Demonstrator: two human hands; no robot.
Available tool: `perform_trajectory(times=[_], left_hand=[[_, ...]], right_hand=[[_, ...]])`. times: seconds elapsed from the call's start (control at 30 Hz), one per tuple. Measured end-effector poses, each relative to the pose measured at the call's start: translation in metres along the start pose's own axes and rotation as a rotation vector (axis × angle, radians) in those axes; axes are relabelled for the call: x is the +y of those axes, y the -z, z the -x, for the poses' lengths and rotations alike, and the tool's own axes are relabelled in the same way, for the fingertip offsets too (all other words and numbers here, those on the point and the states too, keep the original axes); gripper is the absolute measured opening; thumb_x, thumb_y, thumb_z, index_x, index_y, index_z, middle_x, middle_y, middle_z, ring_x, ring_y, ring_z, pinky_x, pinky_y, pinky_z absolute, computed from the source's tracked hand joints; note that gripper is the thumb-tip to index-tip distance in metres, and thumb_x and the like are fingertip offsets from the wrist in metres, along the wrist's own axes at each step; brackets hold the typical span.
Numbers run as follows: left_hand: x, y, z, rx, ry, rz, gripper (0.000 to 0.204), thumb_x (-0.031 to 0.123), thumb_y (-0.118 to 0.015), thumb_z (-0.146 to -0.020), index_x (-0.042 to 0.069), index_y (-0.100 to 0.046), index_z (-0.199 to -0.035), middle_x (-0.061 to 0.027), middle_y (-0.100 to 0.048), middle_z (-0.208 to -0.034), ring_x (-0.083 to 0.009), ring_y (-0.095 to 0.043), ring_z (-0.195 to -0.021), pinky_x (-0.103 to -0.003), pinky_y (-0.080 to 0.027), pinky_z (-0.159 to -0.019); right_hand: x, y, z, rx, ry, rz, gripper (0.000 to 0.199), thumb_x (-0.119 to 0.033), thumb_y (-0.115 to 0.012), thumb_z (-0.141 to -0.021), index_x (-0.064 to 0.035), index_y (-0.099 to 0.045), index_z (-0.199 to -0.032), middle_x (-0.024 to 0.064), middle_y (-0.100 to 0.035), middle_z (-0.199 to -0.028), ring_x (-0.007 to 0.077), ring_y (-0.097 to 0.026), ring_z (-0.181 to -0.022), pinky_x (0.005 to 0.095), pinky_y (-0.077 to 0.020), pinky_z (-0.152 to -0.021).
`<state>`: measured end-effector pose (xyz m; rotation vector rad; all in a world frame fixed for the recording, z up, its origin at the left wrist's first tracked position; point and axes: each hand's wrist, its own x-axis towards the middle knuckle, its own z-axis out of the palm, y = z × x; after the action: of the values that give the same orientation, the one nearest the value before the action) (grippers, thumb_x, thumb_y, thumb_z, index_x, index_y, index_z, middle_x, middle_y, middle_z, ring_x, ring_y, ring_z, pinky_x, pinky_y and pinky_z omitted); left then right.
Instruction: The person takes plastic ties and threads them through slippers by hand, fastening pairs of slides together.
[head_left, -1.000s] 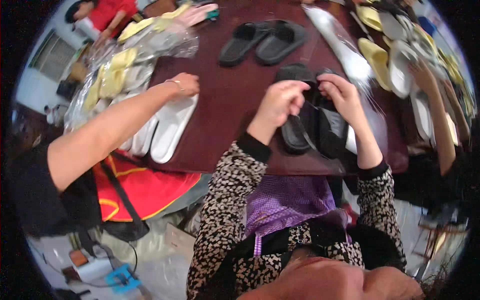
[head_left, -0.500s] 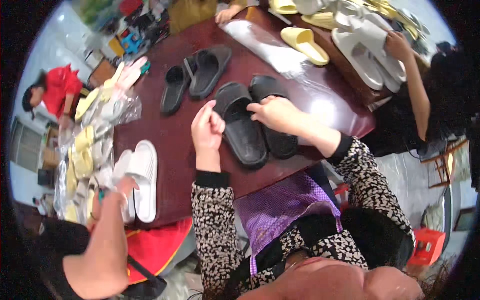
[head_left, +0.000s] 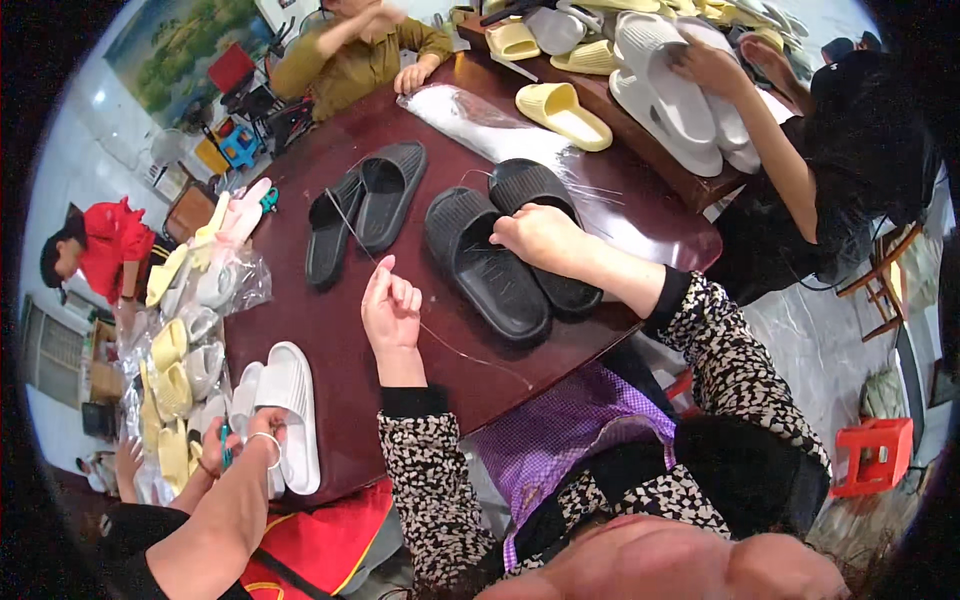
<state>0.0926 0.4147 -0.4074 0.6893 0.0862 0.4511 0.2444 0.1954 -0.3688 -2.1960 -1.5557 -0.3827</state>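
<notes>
A pair of black slide slippers (head_left: 510,300) lies side by side on the table in front of me, toes away. My right hand (head_left: 550,242) is closed in a pinch over the inner edges of their straps; what its fingertips grip is hidden. Left of the pair, my left hand (head_left: 392,318) is raised with its fingers curled together on a thin clear thread (head_left: 478,362). That thread trails from the hand toward the table's near edge. Farther off lies a second black pair (head_left: 392,205), one slipper leaning against the other, with a thin strand across it.
The dark red table (head_left: 270,310) has white slippers (head_left: 296,440) at its left, held by a person. Yellow and grey slippers (head_left: 170,385) in clear plastic line the left side. Plastic film (head_left: 480,120), a yellow slipper (head_left: 565,115) and piled slippers (head_left: 665,95) lie beyond.
The view has tilted, showing more of the far side. My left hand sits slightly farther from the near slippers; my right stays over them. Threads now show, and the person opposite has an arm raised.
</notes>
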Motion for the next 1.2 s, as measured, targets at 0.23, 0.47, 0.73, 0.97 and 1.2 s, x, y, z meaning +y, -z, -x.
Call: perform_trajectory(times=[0.23, 0.47, 0.73, 0.97, 1.2], left_hand=[[0.006, 0.017, -0.001, 0.018, 0.010, 0.007, 0.024, 0.017, -0.040, -0.096, 0.002, -0.055, -0.106, 0.0002, -0.037, -0.052, -0.0099, -0.031, -0.043, -0.025, -0.027, -0.042], [0.006, 0.029, -0.004, -0.004, 0.030, 0.029, 0.023, 0.016, -0.043, -0.094, 0.003, -0.059, -0.102, -0.0009, -0.042, -0.052, -0.0095, -0.032, -0.043, -0.025, -0.026, -0.042], [-0.014, 0.089, 0.019, 0.000, -0.047, -0.025, 0.021, 0.015, -0.044, -0.094, 0.002, -0.059, -0.103, -0.0006, -0.042, -0.052, -0.0094, -0.033, -0.043, -0.025, -0.027, -0.042], [-0.038, 0.080, 0.015, 0.009, -0.008, -0.101, 0.019, 0.014, -0.051, -0.091, 0.001, -0.059, -0.100, 0.0006, -0.041, -0.052, -0.0082, -0.034, -0.042, -0.024, -0.028, -0.040], [-0.029, 0.062, 0.023, 0.089, 0.002, -0.124, 0.020, 0.016, -0.049, -0.092, 0.000, -0.055, -0.102, 0.0000, -0.042, -0.052, -0.0085, -0.032, -0.042, -0.024, -0.028, -0.042]], right_hand=[[0.014, 0.003, -0.003, 0.077, -0.021, 0.039, 0.025, -0.027, -0.055, -0.084, -0.0051, -0.060, -0.074, 0.0149, -0.060, -0.065, 0.0319, -0.060, -0.068, 0.0409, -0.0482, -0.065], [0.044, 0.022, -0.001, 0.077, -0.168, 0.139, 0.025, -0.028, -0.055, -0.083, -0.0046, -0.061, -0.075, 0.0171, -0.061, -0.069, 0.0325, -0.062, -0.069, 0.0420, -0.0498, -0.064], [0.137, 0.036, -0.019, 0.141, -0.193, 0.438, 0.025, -0.025, -0.052, -0.083, -0.0042, -0.065, -0.082, 0.0165, -0.064, -0.077, 0.0334, -0.063, -0.072, 0.0424, -0.0503, -0.063], [0.370, 0.115, 0.020, 0.116, -0.669, 0.551, 0.045, -0.040, -0.039, -0.088, -0.0039, -0.058, -0.108, 0.0238, -0.059, -0.104, 0.0400, -0.056, -0.097, 0.0471, -0.0437, -0.081], [0.388, 0.128, 0.036, 0.152, -0.507, 0.698, 0.028, -0.022, -0.049, -0.087, -0.0025, -0.057, -0.107, 0.0259, -0.059, -0.096, 0.0420, -0.057, -0.085, 0.0471, -0.0459, -0.074]])
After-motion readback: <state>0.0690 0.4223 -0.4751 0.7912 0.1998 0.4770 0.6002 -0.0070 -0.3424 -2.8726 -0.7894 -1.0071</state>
